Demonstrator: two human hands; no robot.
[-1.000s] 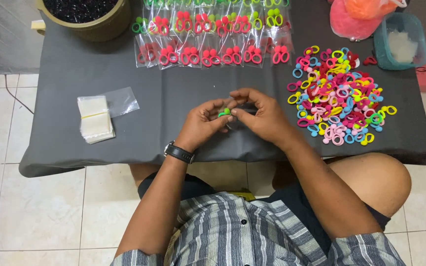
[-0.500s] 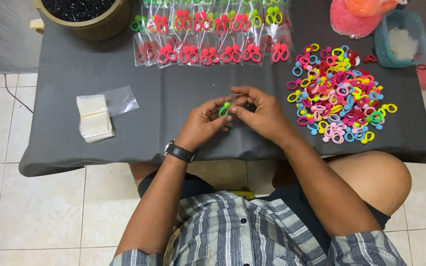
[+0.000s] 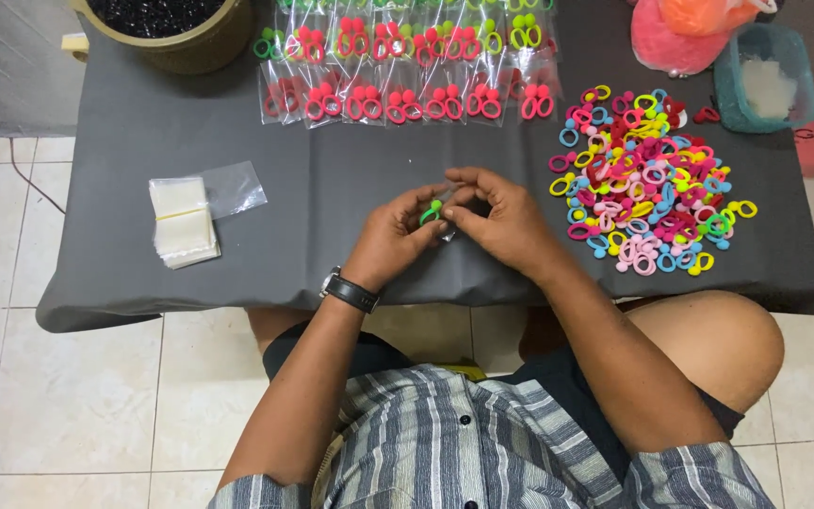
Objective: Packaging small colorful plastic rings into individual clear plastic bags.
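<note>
Over the middle of the grey table [image 3: 143,123], both hands meet, fingers curled in. The left hand [image 3: 390,238] and right hand [image 3: 501,221] pinch a small green ring [image 3: 431,211] between their fingertips, with a clear bag there too. Can't tell which way the ring points, it's mostly hidden. Far side: rows of clear packets [image 3: 407,71] with pink and green rings. Right: a loose multicolour pile [image 3: 647,179]. Left: a stack of empty bags [image 3: 181,221].

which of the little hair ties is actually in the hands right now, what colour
The green hair tie, pinched between the left hand and right hand. All other loose ties lie in the heap to the right.
</note>
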